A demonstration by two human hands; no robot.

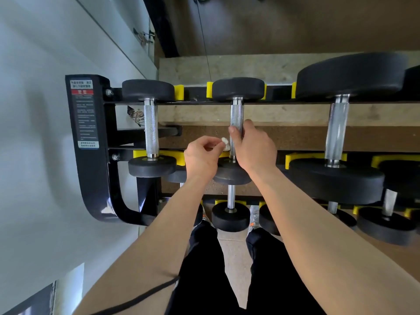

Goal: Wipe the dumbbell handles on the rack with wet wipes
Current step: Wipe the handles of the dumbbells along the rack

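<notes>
Pale wall behind black rack. Right hand clamped round middle dumbbell handle: knurled steel, probably heavy. Left hand pinching soft wadded wet wipe.

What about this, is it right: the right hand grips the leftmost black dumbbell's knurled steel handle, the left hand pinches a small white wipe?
No: head view shows the right hand gripping the second-from-left black dumbbell's knurled steel handle; the left hand pinches the small white wipe.
</notes>
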